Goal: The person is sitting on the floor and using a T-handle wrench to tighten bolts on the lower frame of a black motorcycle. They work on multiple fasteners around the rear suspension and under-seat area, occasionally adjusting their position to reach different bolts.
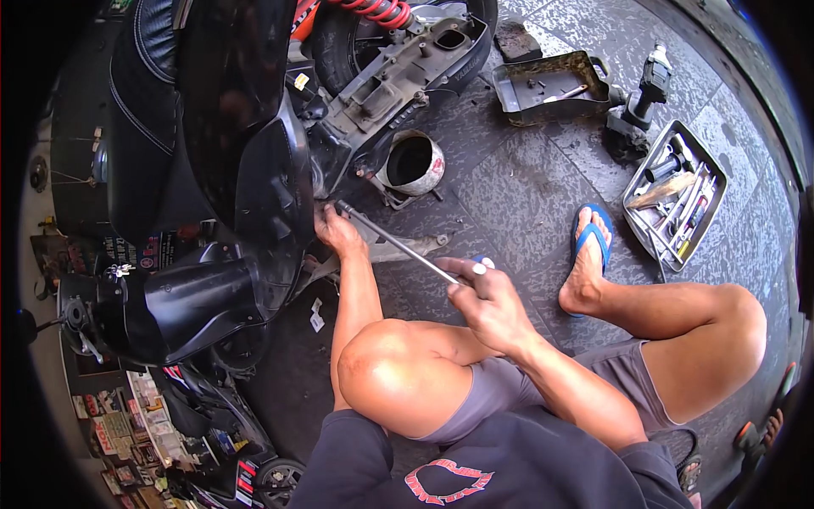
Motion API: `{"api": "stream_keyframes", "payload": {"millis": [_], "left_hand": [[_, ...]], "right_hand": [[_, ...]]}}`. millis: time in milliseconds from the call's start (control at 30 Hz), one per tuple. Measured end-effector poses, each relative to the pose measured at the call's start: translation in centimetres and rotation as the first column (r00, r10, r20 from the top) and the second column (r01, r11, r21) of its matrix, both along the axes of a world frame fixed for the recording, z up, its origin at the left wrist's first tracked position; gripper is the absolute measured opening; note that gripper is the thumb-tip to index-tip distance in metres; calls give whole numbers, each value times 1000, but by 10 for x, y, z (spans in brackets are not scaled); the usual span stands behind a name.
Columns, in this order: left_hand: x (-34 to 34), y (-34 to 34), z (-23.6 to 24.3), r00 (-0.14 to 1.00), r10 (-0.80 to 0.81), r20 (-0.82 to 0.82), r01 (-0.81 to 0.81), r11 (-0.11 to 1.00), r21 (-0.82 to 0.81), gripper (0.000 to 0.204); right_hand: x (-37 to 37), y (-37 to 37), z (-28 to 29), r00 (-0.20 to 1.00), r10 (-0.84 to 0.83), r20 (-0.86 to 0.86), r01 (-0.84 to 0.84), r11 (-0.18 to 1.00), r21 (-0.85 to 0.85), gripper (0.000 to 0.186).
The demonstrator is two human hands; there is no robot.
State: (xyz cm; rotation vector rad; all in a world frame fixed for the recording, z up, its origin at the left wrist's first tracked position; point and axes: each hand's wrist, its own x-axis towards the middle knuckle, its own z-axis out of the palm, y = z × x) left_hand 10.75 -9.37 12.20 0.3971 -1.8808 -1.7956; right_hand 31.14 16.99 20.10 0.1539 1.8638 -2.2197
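My right hand [490,307] is closed round the near end of a long metal socket wrench [397,243]. The bar slants up and left to its dark head beside my left hand [341,231]. That hand reaches in at the lower edge of a black scooter [275,182], its fingers curled close to the wrench head. Part of those fingers and whatever they grip is hidden by the bodywork. Just beyond stands a round, dirty white container [415,163] with a dark inside, under the scooter's exposed engine casing [398,75].
A grimy metal pan [509,95] with small parts lies farther off, beside a cordless impact wrench [651,85]. A tray [628,204] of hand tools rests to the right, near my sandalled foot [585,263]. Shelved packages [114,433] and another motorcycle [212,424] stand at the lower left.
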Motion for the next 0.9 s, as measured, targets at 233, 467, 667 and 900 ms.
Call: {"api": "stream_keyframes", "payload": {"millis": [233,467,667,900], "left_hand": [[5,-3,7,990,-136,47,98,875,473,20],[9,-8,9,985,-175,15,135,811,569,22],[5,-18,3,967,-252,20,189,772,607,22],[23,-6,25,945,-328,-10,290,821,491,15]], "right_hand": [[-17,-54,-28,1000,-19,-19,18,998,-66,42],[-11,-86,-28,992,6,-127,0,999,52,43],[-10,-103,-34,978,-23,-207,59,983,171,42],[-9,-127,-41,892,152,-426,126,821,557,51]]}}
